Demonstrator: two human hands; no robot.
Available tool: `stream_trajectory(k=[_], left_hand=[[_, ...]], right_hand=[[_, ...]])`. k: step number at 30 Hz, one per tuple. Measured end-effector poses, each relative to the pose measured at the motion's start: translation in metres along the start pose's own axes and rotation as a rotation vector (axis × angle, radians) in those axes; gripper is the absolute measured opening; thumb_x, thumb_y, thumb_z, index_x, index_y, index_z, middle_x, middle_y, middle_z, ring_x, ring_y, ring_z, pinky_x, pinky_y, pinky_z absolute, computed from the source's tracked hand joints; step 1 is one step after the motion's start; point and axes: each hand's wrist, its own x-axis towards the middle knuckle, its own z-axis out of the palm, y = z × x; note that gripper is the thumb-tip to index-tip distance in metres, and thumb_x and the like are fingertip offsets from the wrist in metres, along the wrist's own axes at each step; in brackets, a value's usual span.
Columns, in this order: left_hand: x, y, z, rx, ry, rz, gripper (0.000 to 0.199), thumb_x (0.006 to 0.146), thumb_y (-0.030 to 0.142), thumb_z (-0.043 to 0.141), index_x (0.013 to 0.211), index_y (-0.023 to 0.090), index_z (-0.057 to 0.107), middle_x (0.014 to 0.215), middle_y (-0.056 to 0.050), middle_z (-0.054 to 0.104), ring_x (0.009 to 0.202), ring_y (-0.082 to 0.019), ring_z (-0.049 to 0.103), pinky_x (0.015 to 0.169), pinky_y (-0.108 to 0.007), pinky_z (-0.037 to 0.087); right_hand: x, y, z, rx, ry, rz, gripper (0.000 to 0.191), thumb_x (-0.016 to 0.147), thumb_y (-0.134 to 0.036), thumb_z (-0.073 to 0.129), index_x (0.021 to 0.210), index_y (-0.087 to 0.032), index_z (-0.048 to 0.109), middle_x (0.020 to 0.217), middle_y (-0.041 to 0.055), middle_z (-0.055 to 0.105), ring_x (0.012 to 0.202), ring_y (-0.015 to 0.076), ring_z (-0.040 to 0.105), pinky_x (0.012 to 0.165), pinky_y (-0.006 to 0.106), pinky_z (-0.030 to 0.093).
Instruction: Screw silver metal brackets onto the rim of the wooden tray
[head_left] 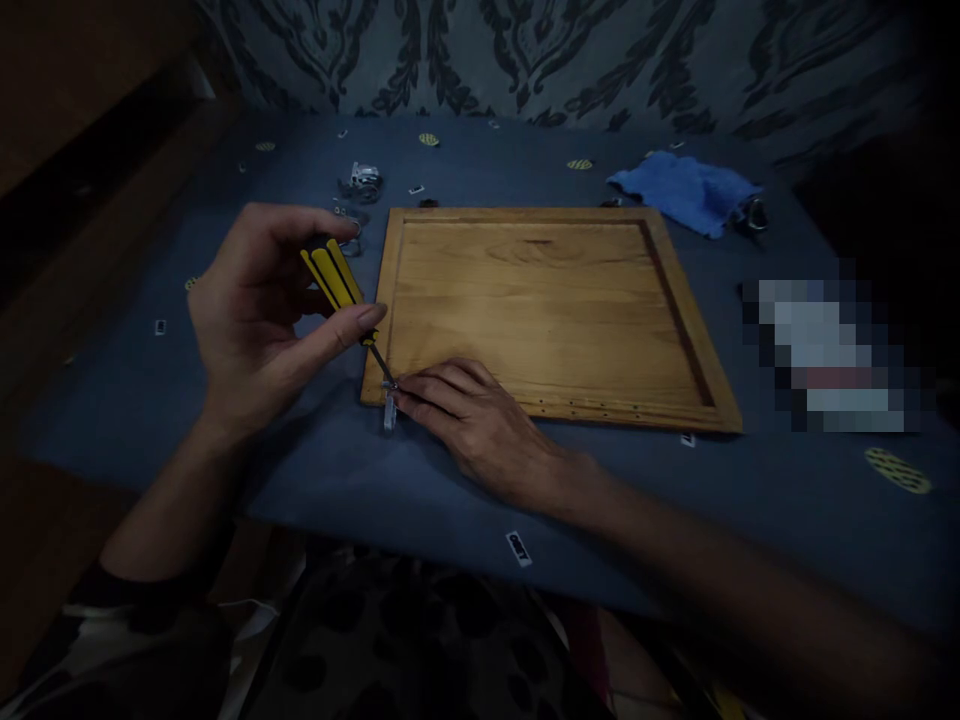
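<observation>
A framed wooden panel [525,300] lies flat on the blue cloth. At its near left corner a small metal hinge [390,408] juts over the front edge. My left hand [262,310] holds a yellow and black screwdriver [335,278] by the handle, with thumb and fingers around it. The screwdriver slants down to the right, and its tip meets the hinge. My right hand [480,425] rests on the panel's near edge, its fingertips pressed together beside the tip and the hinge. Whatever lies under those fingertips is hidden.
More metal hardware [364,182] lies behind the panel's left side. A crumpled blue rag [686,190] is at the back right, with a dark metallic item [754,214] beside it. A blurred-out object [825,350] sits right of the panel. A patterned wall stands behind.
</observation>
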Motion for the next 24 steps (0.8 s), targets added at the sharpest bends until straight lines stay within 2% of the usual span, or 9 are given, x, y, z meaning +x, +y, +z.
stream_trajectory(k=[5,10,19,24], left_hand=[[-0.0007,-0.0086,-0.0016,-0.054,-0.029,0.022,0.060,0.065,0.028,0.096,0.119,0.022,0.069,0.106,0.000,0.068,0.075,-0.008,0.068,0.059,-0.016,0.062],[0.0015,-0.0087,0.0001,-0.134,-0.023,0.046,0.063,0.062,0.028,0.097,0.119,0.020,0.071,0.106,0.000,0.068,0.075,-0.007,0.067,0.062,-0.018,0.064],[0.0022,-0.0020,-0.0020,-0.160,-0.110,-0.010,0.057,0.073,0.021,0.091,0.126,0.025,0.069,0.111,-0.002,0.071,0.085,-0.013,0.075,0.072,-0.024,0.068],[0.0040,-0.0020,-0.0031,-0.177,-0.161,-0.014,0.053,0.077,0.026,0.089,0.126,0.026,0.068,0.103,-0.001,0.071,0.084,-0.018,0.078,0.070,-0.029,0.070]], right_hand=[[0.0002,0.0006,-0.0009,-0.001,-0.004,-0.007,0.038,0.102,-0.005,0.040,0.132,-0.010,0.063,0.128,0.0156,0.070,0.117,0.0262,0.060,0.100,0.048,0.050],[0.0008,0.0007,0.0002,-0.013,0.015,-0.021,0.038,0.102,-0.005,0.040,0.131,-0.007,0.063,0.126,0.0160,0.071,0.117,0.0264,0.060,0.099,0.046,0.051],[0.0006,0.0002,-0.0010,-0.027,0.020,-0.019,0.039,0.101,-0.003,0.039,0.130,-0.009,0.064,0.126,0.0144,0.071,0.117,0.0254,0.060,0.100,0.045,0.050],[0.0013,-0.0003,-0.0013,-0.034,0.024,-0.031,0.036,0.102,-0.005,0.041,0.129,-0.006,0.064,0.125,0.0159,0.072,0.114,0.0257,0.061,0.100,0.044,0.050]])
